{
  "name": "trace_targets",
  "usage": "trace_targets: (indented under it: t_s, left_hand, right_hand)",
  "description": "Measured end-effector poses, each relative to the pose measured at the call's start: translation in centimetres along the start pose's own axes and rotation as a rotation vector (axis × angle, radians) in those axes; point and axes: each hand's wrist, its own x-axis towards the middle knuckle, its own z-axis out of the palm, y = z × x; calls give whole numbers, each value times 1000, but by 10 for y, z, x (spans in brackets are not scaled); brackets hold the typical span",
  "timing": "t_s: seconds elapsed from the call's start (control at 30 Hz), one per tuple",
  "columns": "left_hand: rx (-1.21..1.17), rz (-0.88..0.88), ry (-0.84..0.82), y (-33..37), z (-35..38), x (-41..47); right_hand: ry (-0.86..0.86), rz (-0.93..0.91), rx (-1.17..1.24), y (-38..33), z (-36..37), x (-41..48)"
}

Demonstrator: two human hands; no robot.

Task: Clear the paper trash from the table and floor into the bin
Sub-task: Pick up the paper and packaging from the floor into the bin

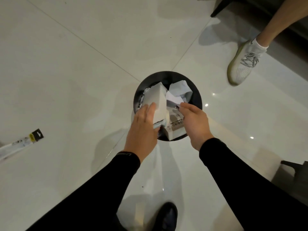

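Observation:
A round black bin (197,97) stands on the pale tiled floor and is piled full of paper trash. A white box (159,99) sticks up out of it, next to crumpled white paper (180,90) and a flat box with a barcode label (176,126). My left hand (143,130) lies flat against the left face of the white box, fingers stretched out. My right hand (195,124) hovers over the labelled box with its fingertips at the crumpled paper, fingers extended and nothing gripped. Both arms wear black sleeves.
A long strip of packaging with a black and yellow tag (21,143) lies on the floor at far left. Another person's leg and pale sneaker (245,62) stand at upper right near a dark furniture leg (220,7). My dark shoe (166,217) is below the bin.

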Motion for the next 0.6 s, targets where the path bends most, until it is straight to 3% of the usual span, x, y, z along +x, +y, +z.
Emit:
trace_targets:
  t_s: [0.1,0.17,0.23,0.43,0.6]
  left_hand:
    - [76,-92,141,-2,-12,10]
    - [315,-113,146,3,-12,20]
    - [412,-181,71,6,-9,23]
    - [-14,-289,-1,-18,-25,-33]
    - [-20,-292,37,-77,-88,-77]
  right_hand:
    - [76,-18,-55,-2,1,-1]
    - [60,-45,-70,-4,2,-5]
    - [65,-83,-132,-6,3,-9]
    - [162,-203,-205,-31,23,-40]
    - [-17,-251,-318,-66,95,-75]
